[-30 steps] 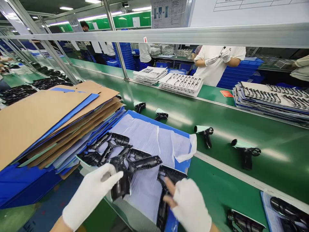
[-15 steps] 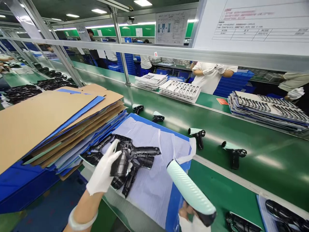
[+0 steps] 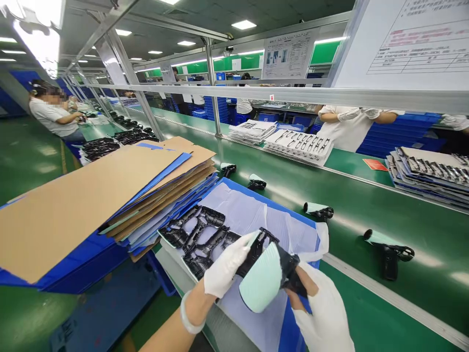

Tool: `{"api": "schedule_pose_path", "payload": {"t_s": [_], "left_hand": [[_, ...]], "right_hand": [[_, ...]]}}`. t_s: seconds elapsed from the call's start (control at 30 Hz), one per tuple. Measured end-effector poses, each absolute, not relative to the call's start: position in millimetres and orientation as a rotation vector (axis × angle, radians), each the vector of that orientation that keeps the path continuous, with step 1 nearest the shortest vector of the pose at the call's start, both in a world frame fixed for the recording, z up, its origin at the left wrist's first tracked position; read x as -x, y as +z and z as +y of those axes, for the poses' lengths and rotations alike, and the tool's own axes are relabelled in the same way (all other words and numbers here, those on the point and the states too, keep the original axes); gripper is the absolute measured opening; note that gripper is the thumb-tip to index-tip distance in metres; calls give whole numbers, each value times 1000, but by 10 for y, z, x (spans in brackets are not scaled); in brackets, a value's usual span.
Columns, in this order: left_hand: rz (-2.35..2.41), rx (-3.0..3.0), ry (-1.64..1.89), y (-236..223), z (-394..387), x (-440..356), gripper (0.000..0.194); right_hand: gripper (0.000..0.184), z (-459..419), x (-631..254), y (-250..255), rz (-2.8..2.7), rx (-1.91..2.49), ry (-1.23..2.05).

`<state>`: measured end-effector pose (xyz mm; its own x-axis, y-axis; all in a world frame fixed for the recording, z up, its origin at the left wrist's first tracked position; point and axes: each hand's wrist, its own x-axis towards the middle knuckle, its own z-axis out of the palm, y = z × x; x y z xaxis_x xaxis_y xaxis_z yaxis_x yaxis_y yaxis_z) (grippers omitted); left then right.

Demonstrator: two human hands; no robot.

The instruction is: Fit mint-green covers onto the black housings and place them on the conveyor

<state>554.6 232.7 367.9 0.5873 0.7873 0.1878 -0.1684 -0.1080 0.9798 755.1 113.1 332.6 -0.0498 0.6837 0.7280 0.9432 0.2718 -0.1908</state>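
From overhead, the left hand (image 3: 224,270) and right hand (image 3: 322,313), both white-gloved, hold a mint-and-black pistol-shaped housing (image 3: 262,278) above the near part of a blue board (image 3: 291,330). The right fingers (image 3: 298,284) clench its black end; the left hand grasps its side. On the board's white plastic sheet (image 3: 249,210), overlapping black housings (image 3: 198,239) lie too tangled to count. Four mint-and-black housings (image 3: 318,211) stand on the green worktop (image 3: 366,195) beyond the board's far edge, and a stack of cardboard and blue sheets (image 3: 91,210) lies just beside its left edge.
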Motion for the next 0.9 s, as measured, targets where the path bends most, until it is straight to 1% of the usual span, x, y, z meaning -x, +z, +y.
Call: {"api": "schedule_pose_path", "payload": {"t_s": [0.07,0.23,0.3,0.37,0.43,0.47,0.5,0.57,0.6,0.63,0.67,0.77,0.83,0.9], "left_hand": [[504,-1379,785,3674,2295,-5585,58],[496,-1334,685,3563,2254,-5614,57],[481,-1319,664,3548,2246,-5600,57],[444,-1349,643,3558,2242,-5573,61],[383,-1476,627,3578,2245,-5544,72],[345,-1568,632,3589,2249,-5534,82],[310,-1669,650,3600,2254,-5529,97],[290,-1842,713,3635,2259,-5537,128],[308,-1912,747,3661,2258,-5549,136],[337,-1973,773,3693,2254,-5566,136],[364,-2020,795,3731,2248,-5585,129],[397,-2089,856,3836,2224,-5640,102],[443,-2067,893,3866,2202,-5663,94],[509,-1986,908,3856,2176,-5670,89]], "right_hand": [[40,1192,-7550,3293,-1844,1483,-412],[50,1181,-7535,3110,-1806,1587,-188],[51,1166,-7528,3076,-1754,1654,-97],[46,1166,-7518,3093,-1707,1675,49],[35,1174,-7496,3171,-1641,1658,319],[33,1179,-7479,3231,-1593,1640,501],[35,1183,-7457,3302,-1527,1621,694],[46,1191,-7399,3460,-1382,1563,1029],[51,1194,-7366,3536,-1325,1516,1163],[54,1196,-7334,3603,-1278,1461,1273],[56,1195,-7302,3654,-1238,1399,1361],[56,1166,-7214,3700,-1130,1222,1580],[56,1116,-7166,3646,-969,1121,1737],[51,1052,-7137,3564,-729,1038,1819]]}}
